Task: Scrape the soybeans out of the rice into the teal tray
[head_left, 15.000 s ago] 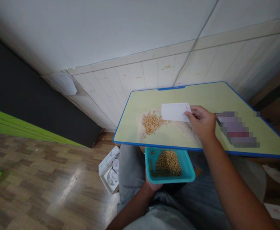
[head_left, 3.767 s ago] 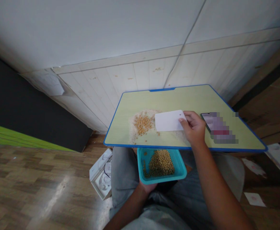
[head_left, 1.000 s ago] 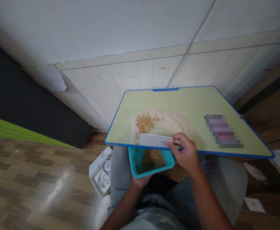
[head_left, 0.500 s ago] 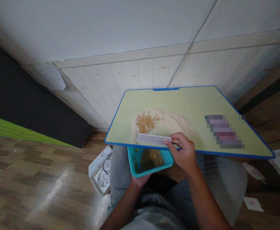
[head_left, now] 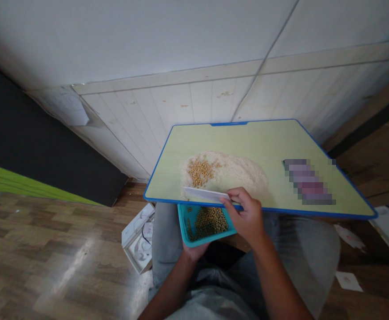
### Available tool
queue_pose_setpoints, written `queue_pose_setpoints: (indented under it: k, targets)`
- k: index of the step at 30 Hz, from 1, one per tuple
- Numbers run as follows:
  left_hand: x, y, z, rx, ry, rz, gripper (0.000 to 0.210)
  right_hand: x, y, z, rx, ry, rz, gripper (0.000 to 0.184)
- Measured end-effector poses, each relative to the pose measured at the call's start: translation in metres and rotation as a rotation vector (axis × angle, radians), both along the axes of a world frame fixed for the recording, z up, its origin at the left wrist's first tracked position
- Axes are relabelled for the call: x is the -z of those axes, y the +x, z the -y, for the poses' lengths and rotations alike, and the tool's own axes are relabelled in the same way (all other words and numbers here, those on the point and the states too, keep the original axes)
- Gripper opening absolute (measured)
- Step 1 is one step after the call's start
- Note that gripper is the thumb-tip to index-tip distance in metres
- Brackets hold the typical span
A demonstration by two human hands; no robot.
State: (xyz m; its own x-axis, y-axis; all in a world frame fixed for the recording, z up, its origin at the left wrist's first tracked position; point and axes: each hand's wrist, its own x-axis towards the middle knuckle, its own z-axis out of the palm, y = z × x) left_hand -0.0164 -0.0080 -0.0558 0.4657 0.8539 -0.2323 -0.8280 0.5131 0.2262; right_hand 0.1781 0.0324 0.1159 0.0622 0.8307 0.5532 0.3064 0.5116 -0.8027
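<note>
Under the near edge of a pale green table (head_left: 257,138), my left hand (head_left: 195,252) supports a turquoise plastic basket (head_left: 194,242) from below; its fingers are mostly hidden. Soybeans (head_left: 211,222) fill part of the basket. In my right hand (head_left: 246,211), thumb and fingers pinch one end of a flat white strip (head_left: 206,194), which lies over the table's near edge just above the basket. Beyond the strip, more soybeans (head_left: 199,172) sit in a heap, on and among a spread of white rice-like grains (head_left: 244,171).
A blurred-out flat object (head_left: 309,182) lies on the table's right side. An open white box (head_left: 139,240) stands on the wooden floor to the left. A white panelled wall (head_left: 174,106) with a hanging cable (head_left: 264,62) rises behind the table. Papers (head_left: 348,281) lie low at right.
My right hand has moved a little to the left with the white strip, whose angle has tilted slightly. The left hand and the basket stay nearly in place.
</note>
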Motion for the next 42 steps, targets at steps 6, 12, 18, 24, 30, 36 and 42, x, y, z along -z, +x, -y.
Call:
queue_pose_setpoints:
  k: [6,12,18,24,30,36,42]
  targets:
    - [0.008,-0.007,0.002,-0.008,0.047,-0.024,0.069,0.000,-0.003,0.000,-0.039,-0.044,-0.003,0.007]
    - [0.001,-0.004,0.000,-0.002,0.018,0.005,0.074,-0.001,-0.007,0.000,-0.008,-0.046,-0.014,0.010]
    - [0.003,-0.004,0.001,-0.052,-0.085,-0.032,0.083,-0.005,-0.021,-0.003,-0.077,-0.017,-0.001,0.007]
    - [0.001,-0.005,0.003,-0.040,-0.039,-0.015,0.072,0.002,-0.032,-0.009,-0.101,-0.088,0.021,0.006]
    - [0.010,-0.005,0.004,-0.046,0.014,0.002,0.064,0.005,-0.037,-0.016,-0.063,-0.088,0.002,0.008]
    - [0.000,-0.002,0.002,-0.004,0.023,0.002,0.071,0.007,-0.026,-0.013,0.082,-0.064,-0.117,0.014]
    - [-0.007,0.007,0.003,0.034,0.070,0.040,0.071,0.011,0.012,-0.024,0.314,-0.031,-0.261,0.019]
